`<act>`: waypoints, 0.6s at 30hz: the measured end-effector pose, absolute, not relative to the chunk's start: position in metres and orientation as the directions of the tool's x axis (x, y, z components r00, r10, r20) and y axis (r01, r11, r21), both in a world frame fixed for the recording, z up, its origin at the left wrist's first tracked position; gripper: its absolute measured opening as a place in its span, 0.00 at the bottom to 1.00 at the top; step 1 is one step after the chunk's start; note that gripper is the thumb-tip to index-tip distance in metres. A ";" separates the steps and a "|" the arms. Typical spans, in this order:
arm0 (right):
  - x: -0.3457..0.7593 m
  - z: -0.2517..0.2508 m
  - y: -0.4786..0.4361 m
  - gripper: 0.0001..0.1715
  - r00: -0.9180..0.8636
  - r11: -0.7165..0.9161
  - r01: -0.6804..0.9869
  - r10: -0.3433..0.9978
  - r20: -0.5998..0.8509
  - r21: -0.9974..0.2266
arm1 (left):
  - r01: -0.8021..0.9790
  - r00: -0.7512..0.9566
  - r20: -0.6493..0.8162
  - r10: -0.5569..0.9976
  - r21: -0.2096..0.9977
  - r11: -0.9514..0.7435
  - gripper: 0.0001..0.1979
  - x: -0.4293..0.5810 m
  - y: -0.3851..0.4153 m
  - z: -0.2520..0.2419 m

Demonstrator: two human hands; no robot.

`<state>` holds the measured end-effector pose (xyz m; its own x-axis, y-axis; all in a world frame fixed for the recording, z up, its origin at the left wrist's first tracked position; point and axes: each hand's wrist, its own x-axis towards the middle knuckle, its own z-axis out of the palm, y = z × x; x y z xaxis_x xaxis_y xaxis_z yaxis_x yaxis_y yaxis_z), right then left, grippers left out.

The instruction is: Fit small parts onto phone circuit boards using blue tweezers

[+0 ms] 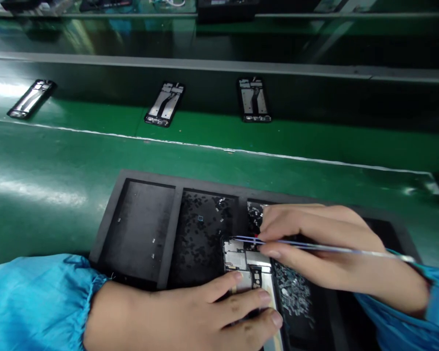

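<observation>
My left hand point(219, 312) lies over a phone without its back cover point(236, 256), fingers bent across its face and holding it over a black tray point(179, 212). The thumb is out of sight. In my right hand point(322, 243) is a pair of slim tweezers point(303, 245), pinched between thumb and fingers. The tweezer tips reach the phone's top left corner. Whether they grip a part there is too small to tell. Silver shields and a black flex cable show on the phone.
The tray has compartments; small dark pieces lie in the middle one, and a heap of tiny clear and silver parts point(294, 295) lies right of the phone. Beyond, three opened phones point(31, 99) point(165, 104) point(254, 100) rest on the green strip point(212, 131) before a raised ledge point(168, 62).
</observation>
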<state>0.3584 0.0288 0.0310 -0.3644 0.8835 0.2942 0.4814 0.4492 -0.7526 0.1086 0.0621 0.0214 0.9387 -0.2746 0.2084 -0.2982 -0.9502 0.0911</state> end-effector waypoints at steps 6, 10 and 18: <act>0.355 0.044 0.024 0.03 -0.446 0.525 0.518 0.839 0.311 -0.675 | -0.307 0.935 0.212 -0.286 0.075 -0.949 0.23 0.110 0.063 0.023; 0.355 0.035 0.026 0.05 -0.160 0.339 0.522 0.940 0.301 -0.783 | -0.298 0.937 0.207 -0.280 0.058 -0.953 0.23 0.110 0.062 0.021; 0.351 0.012 0.047 0.02 -0.149 0.213 0.530 0.976 0.157 -0.821 | -0.300 0.939 0.191 -0.286 0.046 -0.953 0.24 0.105 0.061 0.019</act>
